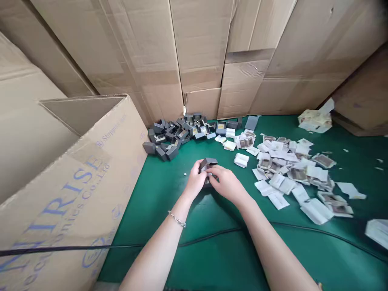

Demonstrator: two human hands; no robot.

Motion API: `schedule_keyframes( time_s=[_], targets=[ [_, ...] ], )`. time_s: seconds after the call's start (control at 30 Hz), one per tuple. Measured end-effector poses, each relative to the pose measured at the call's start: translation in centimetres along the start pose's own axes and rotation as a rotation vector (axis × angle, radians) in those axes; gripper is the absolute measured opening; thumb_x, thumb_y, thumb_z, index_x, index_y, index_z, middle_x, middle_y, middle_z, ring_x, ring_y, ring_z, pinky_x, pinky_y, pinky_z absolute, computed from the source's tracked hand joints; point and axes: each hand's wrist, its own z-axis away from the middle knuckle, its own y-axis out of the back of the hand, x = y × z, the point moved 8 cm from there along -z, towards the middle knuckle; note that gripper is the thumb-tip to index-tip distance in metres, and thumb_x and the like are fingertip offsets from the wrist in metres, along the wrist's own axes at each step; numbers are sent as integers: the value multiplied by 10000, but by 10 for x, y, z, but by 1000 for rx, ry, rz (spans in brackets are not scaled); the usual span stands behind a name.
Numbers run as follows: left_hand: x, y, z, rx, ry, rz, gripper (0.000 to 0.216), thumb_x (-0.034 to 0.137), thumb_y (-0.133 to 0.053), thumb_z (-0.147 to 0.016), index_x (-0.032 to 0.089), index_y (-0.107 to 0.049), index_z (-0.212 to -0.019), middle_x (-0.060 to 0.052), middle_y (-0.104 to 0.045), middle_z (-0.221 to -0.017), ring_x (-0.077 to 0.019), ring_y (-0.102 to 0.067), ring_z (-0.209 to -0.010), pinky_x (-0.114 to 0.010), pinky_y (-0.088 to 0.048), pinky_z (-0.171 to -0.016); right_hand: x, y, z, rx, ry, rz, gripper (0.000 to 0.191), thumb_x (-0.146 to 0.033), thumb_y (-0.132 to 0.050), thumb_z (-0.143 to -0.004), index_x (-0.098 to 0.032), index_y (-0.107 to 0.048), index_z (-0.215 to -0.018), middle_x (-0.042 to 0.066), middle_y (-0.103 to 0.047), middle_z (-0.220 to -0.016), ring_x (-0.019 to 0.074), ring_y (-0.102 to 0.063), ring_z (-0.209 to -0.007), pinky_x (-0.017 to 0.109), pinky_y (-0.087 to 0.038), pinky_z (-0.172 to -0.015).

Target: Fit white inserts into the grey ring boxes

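Over the green tabletop, a small dark hinged box (208,162) is held with its lid raised. My left hand (195,181) is closed around its left side. From the right, my right hand (224,182) meets it, thumb and fingers bent together at the box's opening. What lies inside is mostly covered by my fingers. Beyond my hands is a heap of similar dark boxes (172,150), several with lids up and pale or gold-coloured insides. A folded white paper piece (241,160) lies to the right of my hands.
A large printed carton (75,194) stands open at the left. Cardboard boxes (157,52) wall off the back. White paper packets and brownish pieces (285,161) are strewn on the right. A black cable (212,234) crosses under my forearms. A crumpled packet (315,120) sits far right.
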Motion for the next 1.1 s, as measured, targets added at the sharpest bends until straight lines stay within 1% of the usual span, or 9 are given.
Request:
schedule_keyframes(
  time_s=[0.3,0.4,0.5,0.6,0.73,0.8,0.87,1.0,1.1],
  targets=[
    [8,-3,7,23,-16,-14,409,45,-504,-589,195,-545,-967,9,-582,-791,-119,-521,-694,-204,-405,-575,-2,2,2,21,6,29,419,-12,-367,-740,-209,-646,-984,24,-604,-1110,160,-594,-913,238,-466,-774],
    [7,-4,9,47,-17,65,402,58,-557,-584,197,-534,-961,14,-580,-800,-116,-526,-718,-204,-414,-607,-5,4,3,38,20,96,414,-13,-355,-751,-216,-651,-957,21,-618,-1075,156,-602,-848,233,-464,-695],
    [2,-5,9,61,7,214,420,62,-574,-571,200,-512,-963,18,-587,-816,-111,-539,-727,-206,-422,-623,-11,5,4,81,62,149,405,-13,-355,-755,-209,-650,-951,27,-623,-1079,173,-592,-898,252,-463,-729],
    [-4,-4,7,64,76,369,432,67,-577,-558,196,-509,-964,20,-600,-797,-103,-548,-693,-207,-416,-613,-18,8,5,154,126,153,349,-48,-370,-781,-201,-638,-944,44,-605,-1121,189,-575,-948,283,-460,-788],
    [-8,0,8,99,186,500,448,52,-592,-530,186,-509,-949,12,-621,-788,-110,-569,-688,-213,-415,-611,-21,19,8,294,159,47,175,-200,-420,-840,-193,-595,-846,80,-569,-1068,177,-575,-853,283,-462,-723],
    [-7,2,8,107,211,542,464,23,-555,-515,178,-504,-950,4,-630,-776,-123,-585,-702,-224,-425,-628,-15,27,8,368,113,-62,150,-262,-439,-842,-195,-570,-808,75,-561,-983,179,-565,-844,288,-457,-733],
    [-7,3,7,113,214,554,480,5,-516,-505,170,-500,-955,-10,-640,-772,-142,-602,-730,-245,-440,-657,-1,29,6,395,-15,-198,157,-308,-450,-834,-197,-560,-814,63,-563,-948,179,-561,-826,296,-458,-729],
    [-8,3,5,97,195,488,509,-10,-478,-491,172,-506,-965,-22,-646,-799,-159,-608,-745,-269,-452,-663,35,10,2,289,-359,-527,280,-400,-507,-771,-204,-560,-965,46,-590,-1002,151,-561,-706,302,-467,-655],
    [-8,2,4,93,163,437,506,-14,-468,-482,177,-522,-947,-9,-635,-799,-141,-592,-717,-247,-442,-633,44,-7,0,199,-462,-751,358,-384,-544,-716,-201,-550,-1024,49,-604,-1027,156,-576,-762,281,-466,-647]
  ],
)
